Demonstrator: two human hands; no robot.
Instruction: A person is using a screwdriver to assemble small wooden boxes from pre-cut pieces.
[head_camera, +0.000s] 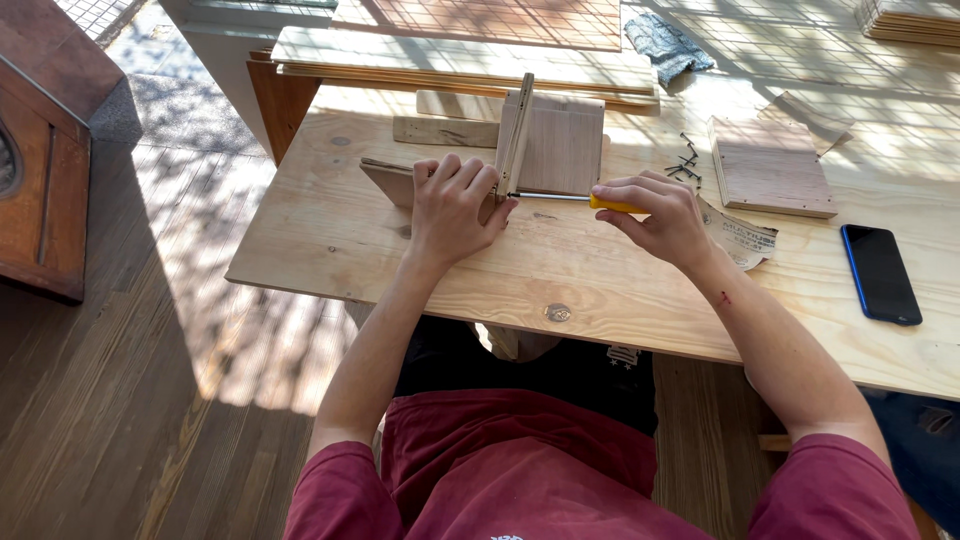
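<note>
Plywood table (330, 240), sunlit. Left hand (452, 205) grips upright board (553, 145), bracing it. Right hand (655, 215) closed on screwdriver (580, 199), tip at board edge. Screws (684, 165), phone (880, 272) right.

Bright, sharp sunlight from ahead, lattice shadows across the plywood table (330, 240) and floor (150, 330)

Both hands forward: left (450, 205) curled gripping, right (655, 215) pinching closed.
</note>
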